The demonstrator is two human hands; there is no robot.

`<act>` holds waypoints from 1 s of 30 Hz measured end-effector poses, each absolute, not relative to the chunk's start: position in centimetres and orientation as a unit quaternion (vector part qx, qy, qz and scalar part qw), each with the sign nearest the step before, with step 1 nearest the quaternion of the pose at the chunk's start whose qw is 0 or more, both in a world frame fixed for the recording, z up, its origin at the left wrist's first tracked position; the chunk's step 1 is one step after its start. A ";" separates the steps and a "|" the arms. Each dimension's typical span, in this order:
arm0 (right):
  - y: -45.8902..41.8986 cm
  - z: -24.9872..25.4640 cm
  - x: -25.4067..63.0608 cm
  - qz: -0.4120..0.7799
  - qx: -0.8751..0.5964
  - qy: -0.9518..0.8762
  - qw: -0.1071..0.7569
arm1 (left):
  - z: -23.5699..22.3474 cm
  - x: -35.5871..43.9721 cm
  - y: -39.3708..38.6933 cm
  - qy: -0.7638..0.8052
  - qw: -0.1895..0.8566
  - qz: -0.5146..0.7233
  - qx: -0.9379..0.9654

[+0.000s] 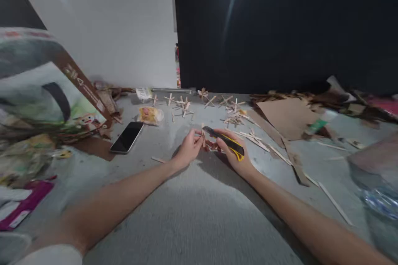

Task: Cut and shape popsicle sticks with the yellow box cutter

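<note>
My right hand (234,153) is closed around a black and yellow box cutter (229,142), its blade end pointing left and away from me. Close by on the left, my left hand (189,147) pinches a small wooden stick piece (203,136) between thumb and fingers. The cutter's tip is right beside this piece; whether they touch I cannot tell. Beyond both hands, several small crossed-stick pieces (210,102) stand and lie on the grey table (186,215). More loose thin wooden sticks (258,140) lie to the right of my right hand.
A smartphone (127,137) and a small wrapped snack (150,115) lie left of my hands. A large printed bag (52,95) stands at far left. Cardboard pieces (282,119) and scraps spread at the right, near a clear plastic container (379,198). Dark and white panels rise behind.
</note>
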State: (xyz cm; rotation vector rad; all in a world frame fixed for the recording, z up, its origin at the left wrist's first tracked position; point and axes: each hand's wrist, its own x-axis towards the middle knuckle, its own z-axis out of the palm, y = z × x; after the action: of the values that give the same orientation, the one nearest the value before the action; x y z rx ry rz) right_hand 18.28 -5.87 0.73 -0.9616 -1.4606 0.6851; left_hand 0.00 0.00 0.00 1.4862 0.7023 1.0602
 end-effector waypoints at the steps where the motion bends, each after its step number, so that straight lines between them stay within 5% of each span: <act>1: -5.9 0.7 18.1 0.296 -0.411 -0.613 0.607 | 0.0 -0.1 0.0 0.297 0.560 0.445 0.633; 23: -6.1 0.3 17.4 0.340 -0.437 -0.611 0.566 | 1.0 -0.2 -1.8 0.287 0.497 0.354 0.738; 30: -6.4 0.9 17.3 0.319 -0.462 -0.557 0.612 | 0.8 -0.2 -1.4 0.295 0.487 0.374 0.732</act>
State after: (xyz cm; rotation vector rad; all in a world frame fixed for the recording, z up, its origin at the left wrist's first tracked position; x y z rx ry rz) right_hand 17.27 -6.36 0.94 -1.0647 -1.2852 0.7351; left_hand -0.16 -1.43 0.82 1.7803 0.7166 0.9095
